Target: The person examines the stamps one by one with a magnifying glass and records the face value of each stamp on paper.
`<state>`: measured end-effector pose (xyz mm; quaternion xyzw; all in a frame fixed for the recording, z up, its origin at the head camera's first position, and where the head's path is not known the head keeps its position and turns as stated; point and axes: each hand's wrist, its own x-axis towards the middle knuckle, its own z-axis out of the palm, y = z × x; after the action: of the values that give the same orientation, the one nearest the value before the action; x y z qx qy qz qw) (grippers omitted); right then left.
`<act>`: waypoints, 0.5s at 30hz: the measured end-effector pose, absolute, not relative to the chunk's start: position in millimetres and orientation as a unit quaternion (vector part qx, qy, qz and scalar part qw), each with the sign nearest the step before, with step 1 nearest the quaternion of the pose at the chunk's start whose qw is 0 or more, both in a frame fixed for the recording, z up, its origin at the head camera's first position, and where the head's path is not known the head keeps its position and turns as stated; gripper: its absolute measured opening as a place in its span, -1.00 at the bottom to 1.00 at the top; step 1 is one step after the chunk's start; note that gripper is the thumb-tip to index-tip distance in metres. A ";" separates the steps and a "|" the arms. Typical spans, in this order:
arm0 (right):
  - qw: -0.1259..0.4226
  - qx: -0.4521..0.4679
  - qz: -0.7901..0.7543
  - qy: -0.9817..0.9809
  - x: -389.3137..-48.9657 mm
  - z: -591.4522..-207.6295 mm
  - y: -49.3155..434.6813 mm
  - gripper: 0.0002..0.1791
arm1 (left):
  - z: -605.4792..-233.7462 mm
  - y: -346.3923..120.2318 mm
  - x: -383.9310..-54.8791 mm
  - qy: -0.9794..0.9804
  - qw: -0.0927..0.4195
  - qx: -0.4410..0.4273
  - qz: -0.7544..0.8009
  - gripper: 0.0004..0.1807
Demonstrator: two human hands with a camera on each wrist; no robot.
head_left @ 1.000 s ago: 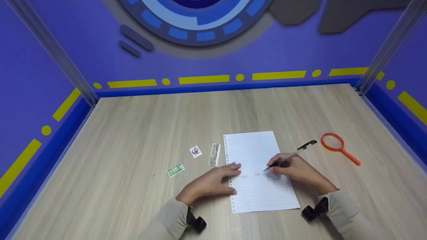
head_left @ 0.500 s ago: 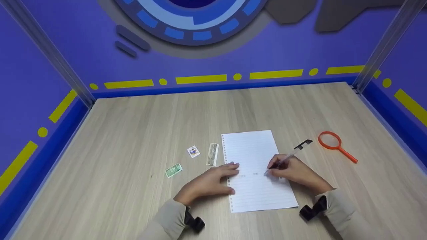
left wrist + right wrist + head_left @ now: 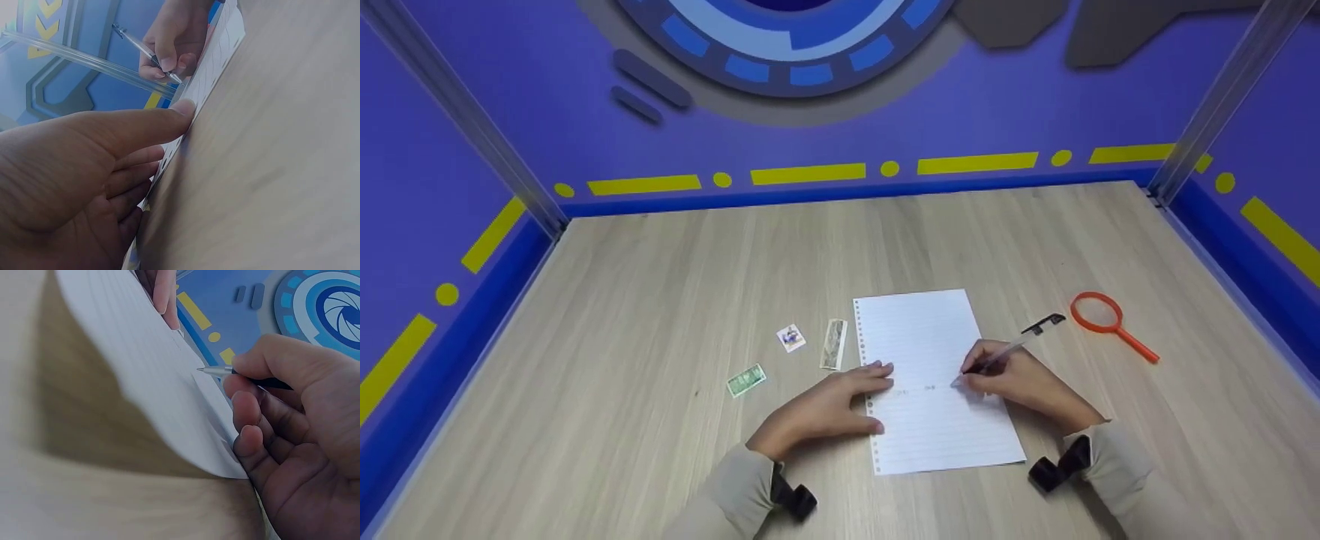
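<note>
A lined sheet of loose-leaf paper [image 3: 915, 330] lies on the table, with small faint marks across its middle. My left hand [image 3: 825, 401] rests on its punched left edge, fingers extended and thumb apart. In the left wrist view, the thumb [image 3: 152, 125] touches the paper's edge. My right hand [image 3: 1012, 375] pinches a clear-barrelled pen [image 3: 1042, 325] with a black cap end, tilted to the upper right. Its tip is at the paper, just right of the marks. In the right wrist view, the pen's silver tip [image 3: 216, 370] shows beyond the thumb and curled fingers.
Left of the paper lie a long narrow stamp-like slip [image 3: 833, 344], a small white stamp with a figure [image 3: 791, 338] and a green stamp [image 3: 747, 380]. An orange magnifying glass [image 3: 1117, 328] lies to the right. Blue panels [image 3: 810, 142] enclose the table's back and sides.
The pen tip has shifted slightly right relative to the marks on the paper. My left hand keeps its place on the sheet. The whole head view has drifted a little.
</note>
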<state>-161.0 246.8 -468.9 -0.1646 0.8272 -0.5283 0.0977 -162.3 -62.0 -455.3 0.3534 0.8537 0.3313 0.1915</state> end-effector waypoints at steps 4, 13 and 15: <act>0.101 -0.168 -0.534 0.823 -160.4 -468.6 246.8 -0.89 | -455.0 -62.2 -161.8 0.852 0.193 0.351 0.337 -0.30; 0.097 -0.157 -0.527 0.830 -159.9 -467.4 247.4 -0.89 | -454.2 -62.0 -161.5 0.850 0.194 0.354 0.338 -0.30; 0.098 -0.156 -0.525 0.831 -159.7 -467.4 247.7 -0.89 | -454.1 -61.5 -161.6 0.851 0.194 0.353 0.335 -0.30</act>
<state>-159.7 247.7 -467.4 -0.1561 0.8310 -0.5249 0.0979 -161.6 -61.5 -454.1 0.3533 0.8514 0.3354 0.1942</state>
